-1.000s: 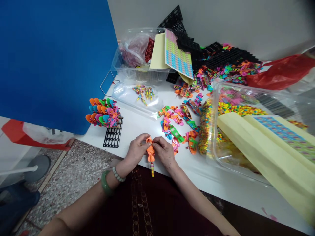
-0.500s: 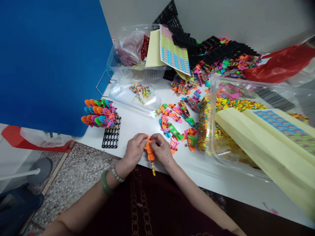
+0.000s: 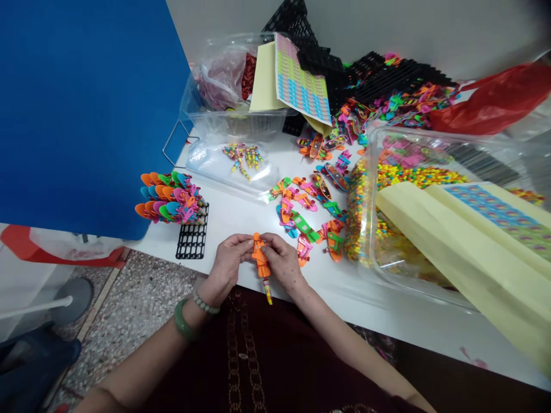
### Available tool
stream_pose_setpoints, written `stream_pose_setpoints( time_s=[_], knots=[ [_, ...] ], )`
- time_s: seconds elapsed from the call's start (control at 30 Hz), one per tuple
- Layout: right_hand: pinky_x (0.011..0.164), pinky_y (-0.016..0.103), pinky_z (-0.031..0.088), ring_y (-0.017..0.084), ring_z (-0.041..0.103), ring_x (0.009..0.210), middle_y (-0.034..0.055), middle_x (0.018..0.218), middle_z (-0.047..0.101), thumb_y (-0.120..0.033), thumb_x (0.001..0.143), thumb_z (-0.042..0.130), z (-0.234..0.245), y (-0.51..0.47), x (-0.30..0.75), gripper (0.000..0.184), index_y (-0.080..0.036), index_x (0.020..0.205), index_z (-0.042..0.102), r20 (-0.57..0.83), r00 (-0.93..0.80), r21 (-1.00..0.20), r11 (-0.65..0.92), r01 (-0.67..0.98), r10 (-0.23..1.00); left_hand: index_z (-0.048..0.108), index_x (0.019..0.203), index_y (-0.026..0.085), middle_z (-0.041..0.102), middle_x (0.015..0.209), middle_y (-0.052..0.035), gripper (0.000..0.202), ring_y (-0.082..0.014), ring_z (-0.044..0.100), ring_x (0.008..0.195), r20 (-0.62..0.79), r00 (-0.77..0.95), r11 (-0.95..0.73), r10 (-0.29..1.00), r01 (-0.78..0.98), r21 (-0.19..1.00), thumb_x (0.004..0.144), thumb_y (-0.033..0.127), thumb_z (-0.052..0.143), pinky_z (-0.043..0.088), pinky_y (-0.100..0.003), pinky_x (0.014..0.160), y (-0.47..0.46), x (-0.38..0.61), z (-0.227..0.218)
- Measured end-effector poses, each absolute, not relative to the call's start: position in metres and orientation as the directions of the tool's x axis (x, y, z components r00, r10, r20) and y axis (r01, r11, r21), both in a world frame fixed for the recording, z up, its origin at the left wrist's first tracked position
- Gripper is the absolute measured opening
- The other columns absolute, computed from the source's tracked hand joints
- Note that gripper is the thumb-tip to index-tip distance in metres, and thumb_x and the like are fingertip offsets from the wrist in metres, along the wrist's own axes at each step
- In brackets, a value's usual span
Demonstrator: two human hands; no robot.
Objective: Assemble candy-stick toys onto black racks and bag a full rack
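Note:
An orange plastic toy figure [image 3: 260, 258] is held upright between my two hands near the table's front edge. My left hand [image 3: 230, 257] pinches its left side by the head, fingers closed. On the other side, my right hand [image 3: 282, 259] grips it with the thumb across its upper body. From the figure's lower end hangs a small clear tube of coloured candy [image 3: 267, 291]. Just right of my hands lie several loose toy figures and small skateboards [image 3: 305, 227]. At the left, rows of finished-looking coloured toys [image 3: 172, 198] stand in a black grid rack [image 3: 191, 241].
A large clear bin [image 3: 373, 229] of small coloured candies fills the right, with yellow paper [image 3: 430, 229] across it. Behind are a clear tub [image 3: 241, 123], a tray with candy tubes [image 3: 204, 166], a sticker sheet [image 3: 301, 80] and black grids [image 3: 400, 80]. A blue panel [image 3: 86, 115] borders the left.
My left fingers have shifted slightly off the figure's top, so its orange head shows more. Both hands keep hold of it. The camera view has moved a little.

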State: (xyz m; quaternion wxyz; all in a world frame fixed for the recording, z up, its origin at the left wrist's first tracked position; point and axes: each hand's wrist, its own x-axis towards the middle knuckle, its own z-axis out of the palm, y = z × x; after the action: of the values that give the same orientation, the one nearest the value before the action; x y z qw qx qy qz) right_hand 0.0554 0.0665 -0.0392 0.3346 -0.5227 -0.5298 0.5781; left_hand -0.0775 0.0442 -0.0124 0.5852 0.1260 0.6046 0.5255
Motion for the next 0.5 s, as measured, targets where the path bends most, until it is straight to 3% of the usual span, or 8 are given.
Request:
stream_pose_setpoints(
  time_s=[0.2, 0.5],
  knots=[
    [0.075, 0.031, 0.051, 0.018, 0.063, 0.084, 0.0003, 0.092, 0.07, -0.027, 0.077, 0.053, -0.0364, 0.0661, 0.0562, 0.024, -0.025, 0.096, 0.068, -0.224, -0.246, -0.97, -0.19, 0.152, 0.943, 0.065, 0.079, 0.011, 0.069, 0.074, -0.0048, 0.025, -0.0138, 0.064, 0.064, -0.641, -0.184, 0.446, 0.745, -0.578, 0.684, 0.059, 0.019, 0.078, 0.053, -0.025, 0.056, 0.0449, -0.0819, -0.0147],
    [0.08, 0.031, 0.051, 0.018, 0.063, 0.088, 0.0009, 0.098, 0.07, -0.025, 0.078, 0.052, -0.0374, 0.0659, 0.0563, 0.025, -0.025, 0.096, 0.069, -0.2, -0.254, -0.976, -0.169, 0.138, 0.946, 0.065, 0.075, 0.013, 0.069, 0.075, -0.0037, 0.021, -0.0125, 0.064, 0.066, -0.641, -0.169, 0.422, 0.748, -0.625, 0.657, 0.059, 0.016, 0.077, 0.053, -0.024, 0.061, 0.0442, -0.0831, -0.0134]
  ],
)
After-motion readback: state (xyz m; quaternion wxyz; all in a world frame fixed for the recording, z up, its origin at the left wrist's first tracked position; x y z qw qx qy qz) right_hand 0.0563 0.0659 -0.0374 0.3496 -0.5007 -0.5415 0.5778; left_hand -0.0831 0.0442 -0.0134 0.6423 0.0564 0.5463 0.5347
